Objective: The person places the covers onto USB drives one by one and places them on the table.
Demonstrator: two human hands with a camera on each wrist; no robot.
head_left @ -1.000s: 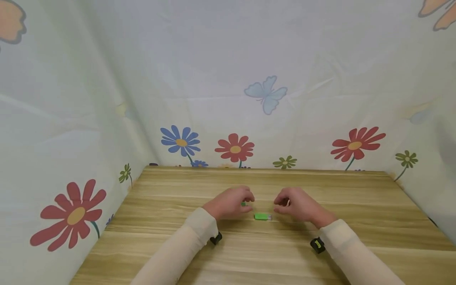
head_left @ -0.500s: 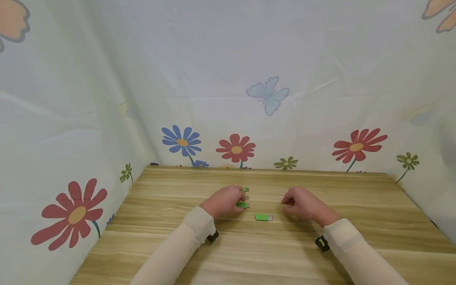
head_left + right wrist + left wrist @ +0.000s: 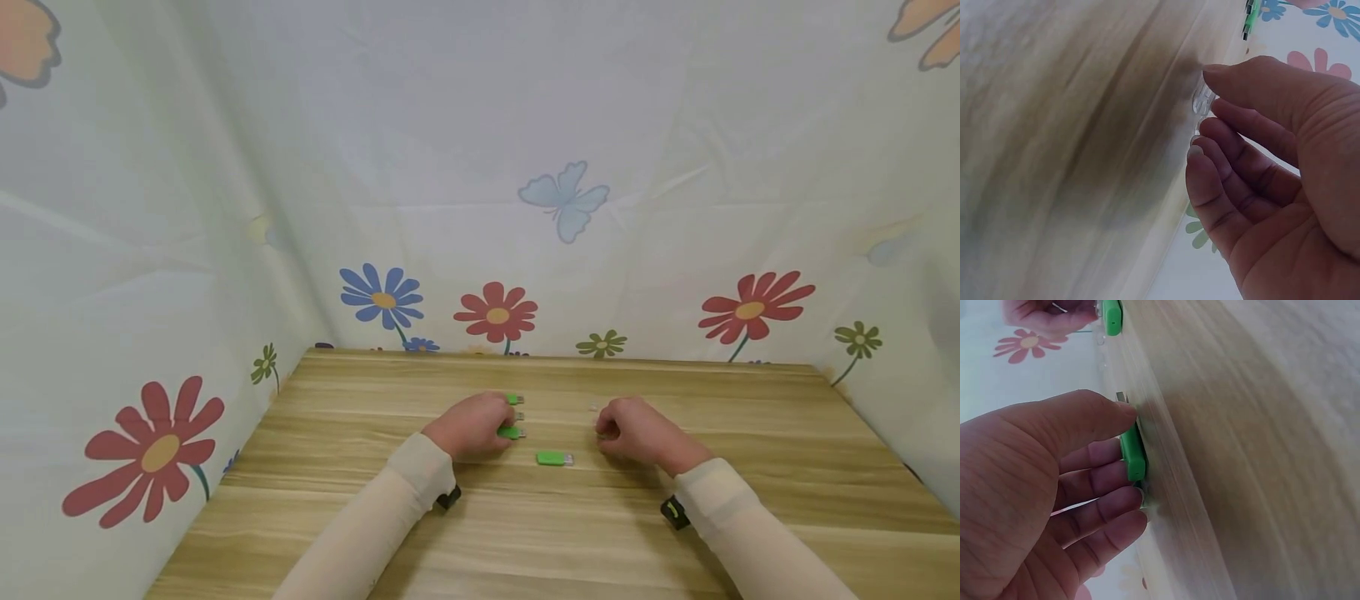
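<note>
With thumb and fingers my left hand pinches a green USB flash drive lying on the wooden table. Its metal plug points to the right in the head view. Two more green drives lie just beyond it, partly hidden by the hand; the farthest drive shows its plug. Another green USB flash drive lies between the hands, nearer the person. A small clear cap is between the thumb and fingers of my right hand, low at the table. Another clear piece lies beyond the right fingers.
The wood-grain table ends at a white curtain printed with flowers and butterflies, which also hangs along both sides. A black device is strapped under the right wrist, and a similar device under the left.
Both hands have drawn apart, the left one leftward and the right one rightward. Plugs of several green drives beside the left hand have come into view. The nearer middle drive stays in place.
</note>
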